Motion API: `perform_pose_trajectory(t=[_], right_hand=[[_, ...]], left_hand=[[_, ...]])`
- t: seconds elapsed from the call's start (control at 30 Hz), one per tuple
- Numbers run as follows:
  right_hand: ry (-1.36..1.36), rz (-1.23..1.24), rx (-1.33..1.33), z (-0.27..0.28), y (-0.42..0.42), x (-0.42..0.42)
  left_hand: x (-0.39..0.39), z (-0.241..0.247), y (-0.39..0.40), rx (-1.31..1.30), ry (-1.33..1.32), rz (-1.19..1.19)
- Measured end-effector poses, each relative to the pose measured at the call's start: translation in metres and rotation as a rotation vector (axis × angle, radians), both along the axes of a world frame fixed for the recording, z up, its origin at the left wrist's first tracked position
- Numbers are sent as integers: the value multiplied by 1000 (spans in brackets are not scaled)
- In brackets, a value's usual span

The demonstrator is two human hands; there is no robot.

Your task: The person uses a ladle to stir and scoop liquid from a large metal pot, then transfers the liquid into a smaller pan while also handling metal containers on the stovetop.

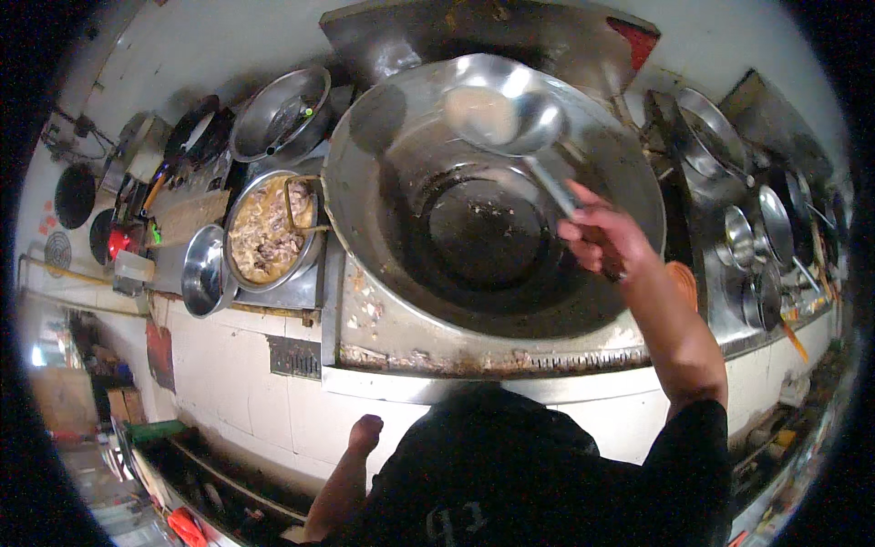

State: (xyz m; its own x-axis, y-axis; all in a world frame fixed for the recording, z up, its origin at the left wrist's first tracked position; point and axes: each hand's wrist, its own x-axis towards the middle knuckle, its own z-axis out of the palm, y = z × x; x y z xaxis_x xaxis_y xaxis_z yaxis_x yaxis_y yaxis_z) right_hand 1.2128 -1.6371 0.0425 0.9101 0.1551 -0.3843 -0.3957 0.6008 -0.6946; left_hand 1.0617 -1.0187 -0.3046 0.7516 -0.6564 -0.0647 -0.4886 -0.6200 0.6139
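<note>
My right hand grips the handle of a large metal ladle, raised over a very large wok. Motion blurs the ladle's bowl; a pale patch shows in its left half, and whether that is food or a reflection is unclear. Dark residue and a few small bits lie in the wok's bottom. Low beside my body, away from the stove, hangs my left hand, its fingers curled in with nothing visible in them.
Left of the wok stands a metal basin of meat pieces in yellowish liquid, beside a smaller metal bowl. A loop handle juts over the basin from the wok's side. Behind sits a larger basin. Several pans and bowls crowd the right.
</note>
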Motion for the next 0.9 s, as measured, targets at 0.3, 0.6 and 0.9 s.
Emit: perform_pose_trajectory(t=[0.3, 0.6, 0.9], right_hand=[[63, -668, -615, 47, 6, -236], [570, -834, -637, -126, -17, -410], [597, -274, -1663, -168, -4, -431]], left_hand=[[-24, -63, 90, 448, 149, 32], [-5, -34, 67, 218, 65, -174], [21, -16, 39, 427, 86, -253]])
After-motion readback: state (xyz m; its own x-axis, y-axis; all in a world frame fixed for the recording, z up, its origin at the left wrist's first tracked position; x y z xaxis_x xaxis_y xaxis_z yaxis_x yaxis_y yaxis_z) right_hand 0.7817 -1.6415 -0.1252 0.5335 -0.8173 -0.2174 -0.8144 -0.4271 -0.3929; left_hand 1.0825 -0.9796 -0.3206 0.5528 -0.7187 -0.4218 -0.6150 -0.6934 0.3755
